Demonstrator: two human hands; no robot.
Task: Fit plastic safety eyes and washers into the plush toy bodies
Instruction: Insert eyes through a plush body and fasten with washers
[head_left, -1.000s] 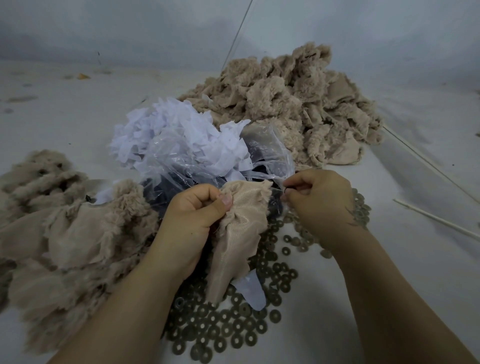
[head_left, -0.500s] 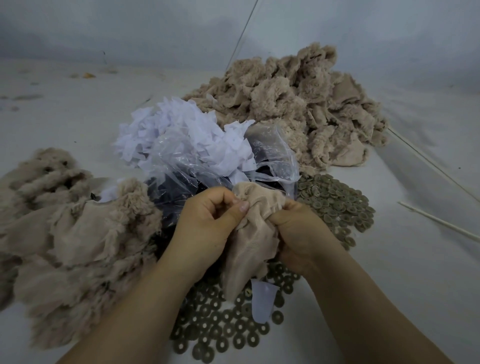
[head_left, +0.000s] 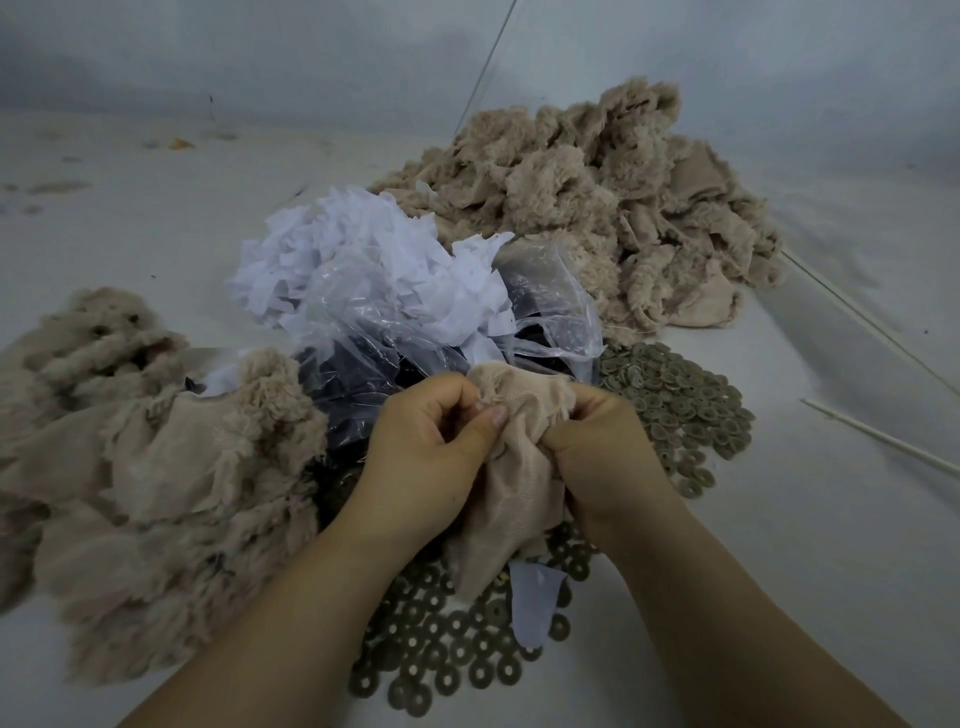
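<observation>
At frame centre, the left hand (head_left: 431, 452) and right hand (head_left: 597, 447) both grasp the inside-out beige plush toy body (head_left: 514, 467), bunching the fabric, likely to seat an eye post. Flat olive-grey ring washers (head_left: 441, 649) lie beneath, within reach.

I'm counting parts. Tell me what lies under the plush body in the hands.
Under the plush body, round washers are scattered on the table, and a white scrap pokes out below it. Anything directly beneath the fabric or inside it is hidden.
</observation>
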